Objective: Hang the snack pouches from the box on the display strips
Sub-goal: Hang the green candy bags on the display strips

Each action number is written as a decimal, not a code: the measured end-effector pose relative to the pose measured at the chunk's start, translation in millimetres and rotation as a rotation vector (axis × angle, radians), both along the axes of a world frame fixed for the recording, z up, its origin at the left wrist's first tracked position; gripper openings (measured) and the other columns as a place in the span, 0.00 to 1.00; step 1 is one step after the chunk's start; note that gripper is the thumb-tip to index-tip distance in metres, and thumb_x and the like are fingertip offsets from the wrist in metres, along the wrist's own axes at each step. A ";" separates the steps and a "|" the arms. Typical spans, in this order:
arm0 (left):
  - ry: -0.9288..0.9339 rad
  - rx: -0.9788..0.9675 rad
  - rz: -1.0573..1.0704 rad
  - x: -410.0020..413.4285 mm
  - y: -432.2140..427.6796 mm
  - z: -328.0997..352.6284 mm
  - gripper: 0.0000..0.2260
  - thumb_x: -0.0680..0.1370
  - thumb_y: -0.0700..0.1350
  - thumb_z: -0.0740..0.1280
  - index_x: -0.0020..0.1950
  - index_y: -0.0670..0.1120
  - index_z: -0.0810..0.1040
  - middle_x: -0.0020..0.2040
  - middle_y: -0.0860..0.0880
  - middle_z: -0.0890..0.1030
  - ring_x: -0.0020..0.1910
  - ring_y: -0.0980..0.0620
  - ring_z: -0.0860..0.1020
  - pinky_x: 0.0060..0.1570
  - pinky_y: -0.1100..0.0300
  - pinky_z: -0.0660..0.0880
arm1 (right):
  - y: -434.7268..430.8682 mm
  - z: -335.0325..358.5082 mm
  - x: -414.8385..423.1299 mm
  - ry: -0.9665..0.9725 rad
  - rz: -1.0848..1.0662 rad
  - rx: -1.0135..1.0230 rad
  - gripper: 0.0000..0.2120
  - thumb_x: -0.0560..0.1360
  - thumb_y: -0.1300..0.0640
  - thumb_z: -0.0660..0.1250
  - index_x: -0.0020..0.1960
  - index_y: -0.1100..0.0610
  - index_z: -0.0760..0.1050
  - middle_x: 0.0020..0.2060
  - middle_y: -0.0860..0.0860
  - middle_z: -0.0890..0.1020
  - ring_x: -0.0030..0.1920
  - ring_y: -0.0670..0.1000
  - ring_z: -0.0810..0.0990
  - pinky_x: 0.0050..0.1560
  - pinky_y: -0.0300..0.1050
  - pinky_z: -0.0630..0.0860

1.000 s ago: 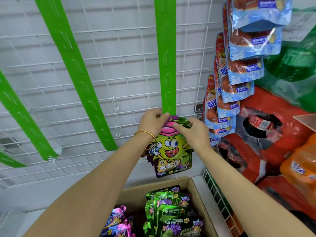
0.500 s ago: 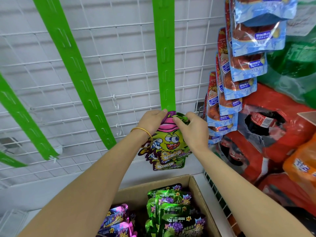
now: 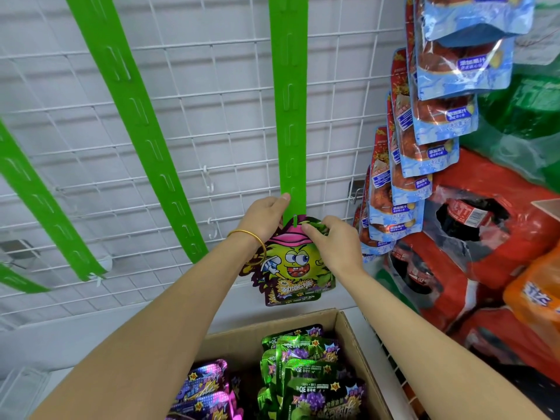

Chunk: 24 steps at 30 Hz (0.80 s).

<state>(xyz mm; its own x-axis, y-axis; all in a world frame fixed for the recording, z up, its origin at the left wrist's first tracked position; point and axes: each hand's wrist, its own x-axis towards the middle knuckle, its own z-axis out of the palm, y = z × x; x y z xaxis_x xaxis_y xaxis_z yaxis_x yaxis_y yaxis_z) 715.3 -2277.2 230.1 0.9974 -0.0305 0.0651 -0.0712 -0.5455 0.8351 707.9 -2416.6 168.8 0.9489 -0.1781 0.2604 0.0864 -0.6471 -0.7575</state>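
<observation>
Pouch: cartoon-face snack pouch (image 3: 292,268) sits at the btm end of the middle green display strip (image 3: 289,116), above the box. Its top edge overlaps the strip end, and a thin green tab shows through the hang-hole, so it looks hooked or nearly so.
L hand (image 3: 266,216): thumb + fingers (image 3: 283,197) narrow, pinching the strip's lower end beside the pouch top. Prob. there to keep the limp strip from swinging while the tab goes through.
R hand (image 3: 333,241): fingers curled, pinching the pouch's top edge by the hole, to steer the hole over the tab.
Why the lowest tab: upper tabs on this strip are all bare, so filling prob. runs btm-up, w/ each pouch lapping the one below.
Box (image 3: 236,347): cardboard, open, directly under the strip for a short reach. Holds green grape pouches (image 3: 303,368) and purple-pink pouches (image 3: 206,386), standing in rows.
Other strips (image 3: 136,116): to the left, bare, on the same white wire grid (image 3: 212,86).
Neighbour stock: blue-red pouches (image 3: 439,116) hang in a full overlapped column just to the right.
Progress: early, since most stock is in the box.
Risk: a half-seated hole could slip off on release.
</observation>
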 end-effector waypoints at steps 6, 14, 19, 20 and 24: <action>-0.072 0.089 -0.034 -5.3 7.7 -10.5 0.10 0.79 0.45 0.59 0.43 0.42 0.75 0.37 0.45 0.75 0.36 0.51 0.70 0.42 0.59 0.67 | -9.5 -5.6 -5.6 0.071 -0.005 -0.084 0.19 0.74 0.47 0.67 0.57 0.59 0.72 0.53 0.54 0.76 0.55 0.55 0.75 0.51 0.50 0.74; -0.299 0.059 0.137 -55.8 30.5 -43.5 0.14 0.75 0.36 0.63 0.60 0.43 0.75 0.56 0.45 0.77 0.56 0.50 0.74 0.58 0.57 0.70 | -6.0 -39.0 -68.4 0.360 0.610 -0.437 0.09 0.73 0.47 0.67 0.47 0.52 0.78 0.44 0.46 0.79 0.47 0.48 0.78 0.48 0.48 0.76; -0.177 0.002 0.152 -100.8 48.5 -88.8 0.12 0.76 0.35 0.62 0.57 0.44 0.76 0.54 0.51 0.74 0.55 0.53 0.73 0.54 0.60 0.69 | 0.2 -79.7 -95.3 0.634 0.936 -0.505 0.11 0.70 0.48 0.72 0.49 0.54 0.79 0.44 0.46 0.80 0.45 0.47 0.78 0.46 0.44 0.75; -0.147 -0.002 0.149 -107.1 51.6 -93.7 0.12 0.76 0.35 0.62 0.57 0.44 0.76 0.54 0.52 0.73 0.55 0.54 0.72 0.54 0.60 0.69 | 1.5 -85.4 -98.8 0.606 0.953 -0.598 0.07 0.72 0.51 0.71 0.45 0.53 0.77 0.41 0.45 0.79 0.43 0.48 0.76 0.42 0.43 0.72; -0.026 -0.036 0.128 -117.8 60.3 -105.3 0.09 0.77 0.38 0.62 0.55 0.45 0.77 0.53 0.51 0.75 0.52 0.55 0.73 0.44 0.73 0.68 | 1.8 -73.8 -93.7 0.530 0.834 -0.352 0.05 0.75 0.58 0.67 0.42 0.56 0.72 0.33 0.44 0.71 0.36 0.47 0.71 0.40 0.40 0.68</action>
<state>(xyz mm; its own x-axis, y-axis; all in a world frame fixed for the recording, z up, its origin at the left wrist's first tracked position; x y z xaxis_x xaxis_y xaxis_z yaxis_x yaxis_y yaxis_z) 597.6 -2216.8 124.8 0.9910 0.0996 0.0893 -0.0244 -0.5214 0.8530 614.2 -2414.8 95.1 0.7437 0.5899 -0.3145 0.3182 -0.7262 -0.6094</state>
